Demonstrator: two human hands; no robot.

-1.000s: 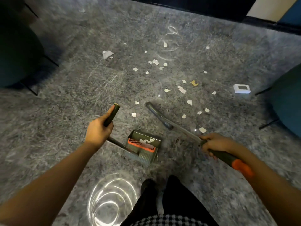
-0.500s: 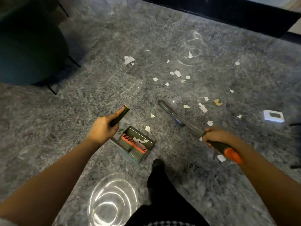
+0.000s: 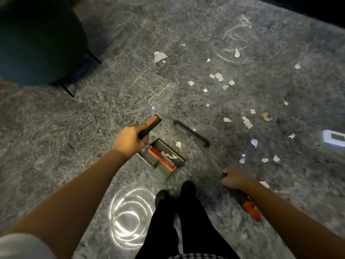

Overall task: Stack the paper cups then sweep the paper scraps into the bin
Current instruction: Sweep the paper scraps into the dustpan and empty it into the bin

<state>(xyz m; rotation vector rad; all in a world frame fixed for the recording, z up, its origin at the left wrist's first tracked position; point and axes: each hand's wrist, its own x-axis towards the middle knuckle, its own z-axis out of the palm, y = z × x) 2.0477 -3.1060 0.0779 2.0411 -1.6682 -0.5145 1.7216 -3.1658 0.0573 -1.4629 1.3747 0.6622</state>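
Both hands are closed on handles. The right hand point(image 3: 235, 179), pulled nearer the body than half a second ago, clenches the broom handle point(image 3: 240, 198). The dustpan point(image 3: 160, 144) holds a few white scraps point(image 3: 169, 156) by its orange comb point(image 3: 160, 157); the left hand point(image 3: 128, 141) clasps the raised dustpan handle point(image 3: 150, 126). The broom head point(image 3: 191, 133) now lies closer to the pan, one scrap point(image 3: 178, 144) between. Most paper scraps point(image 3: 218, 76) litter the floor point(image 3: 130, 81) beyond.

The right edge cuts off the white box point(image 3: 334, 138), the left and top edges the teal chair point(image 3: 37, 40). The broom point(image 3: 194, 136) has a blurred shaft; the right hand point(image 3: 236, 179) covers part of its grip.
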